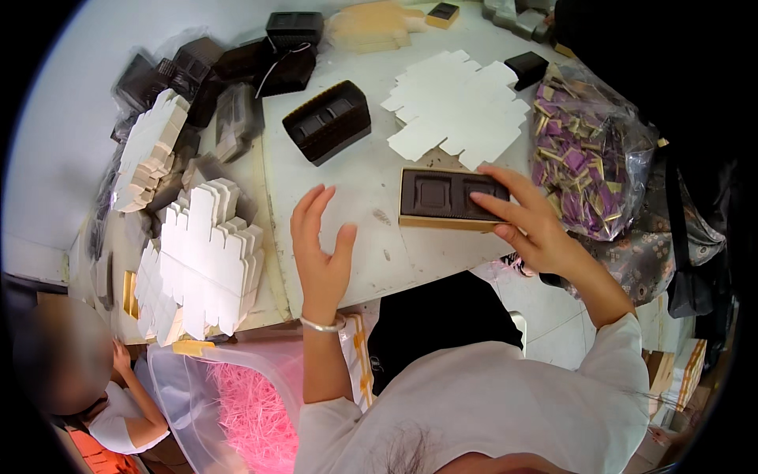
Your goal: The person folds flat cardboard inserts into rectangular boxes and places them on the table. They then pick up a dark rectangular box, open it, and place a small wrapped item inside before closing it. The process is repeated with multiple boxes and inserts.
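Box [448,199]: shallow gold tray with a dark two-pocket insert, lying flat on the white table [355,189] just in front of me, right of centre. Both pockets look empty.

My right hand [527,223] rests on the box's right end, fingers laid over the top edge of the insert, thumb at the near side; a light pinch, not a full grip. My left hand [320,253] is open, fingers spread, hovering above the table just left of the box, touching nothing.

Judgement: the insert wants even seating. I press along its rim, not into the pockets, and bring my left hand to the free end so the box does not skate.

Around it: flat white die-cut blanks [458,107] just behind; a stack of dark inserts [328,120] further back left; a clear bag of purple and gold pieces [588,158] at right, near my wrist. Folded white blanks [207,257] are piled at the left edge. Bin of pink shred [253,411] below.
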The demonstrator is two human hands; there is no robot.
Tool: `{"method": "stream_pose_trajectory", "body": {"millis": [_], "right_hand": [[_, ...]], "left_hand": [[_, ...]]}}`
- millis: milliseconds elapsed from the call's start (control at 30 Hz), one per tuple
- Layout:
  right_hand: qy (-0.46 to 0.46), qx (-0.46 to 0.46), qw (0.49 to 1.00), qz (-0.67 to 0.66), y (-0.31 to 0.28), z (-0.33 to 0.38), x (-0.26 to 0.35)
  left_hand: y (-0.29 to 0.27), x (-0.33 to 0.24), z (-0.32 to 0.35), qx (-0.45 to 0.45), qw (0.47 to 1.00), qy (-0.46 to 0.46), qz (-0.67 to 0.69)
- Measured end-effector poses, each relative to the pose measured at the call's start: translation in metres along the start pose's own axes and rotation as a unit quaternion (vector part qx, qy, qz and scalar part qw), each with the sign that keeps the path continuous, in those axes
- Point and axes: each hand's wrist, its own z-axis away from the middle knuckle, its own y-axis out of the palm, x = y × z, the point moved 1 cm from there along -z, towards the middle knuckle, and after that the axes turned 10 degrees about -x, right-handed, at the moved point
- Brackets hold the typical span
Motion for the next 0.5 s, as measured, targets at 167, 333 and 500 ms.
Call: {"method": "stream_pose_trajectory", "body": {"millis": [167, 333, 500], "right_hand": [[-0.084, 0.056, 0.994, 0.03, 0.017, -0.006, 0.004], [-0.107, 0.058, 0.991, 0.06, 0.01, -0.025, -0.005], [-0.116, -0.007, 0.979, 0.165, 0.003, -0.082, -0.052]], "left_hand": [[0.015, 0.008, -0.044, -0.017, 0.998, 0.062, -0.029], [0.027, 0.035, -0.083, -0.037, 0.976, 0.145, -0.16], [0.047, 0.053, -0.1, -0.016, 0.953, 0.153, -0.263]]}}
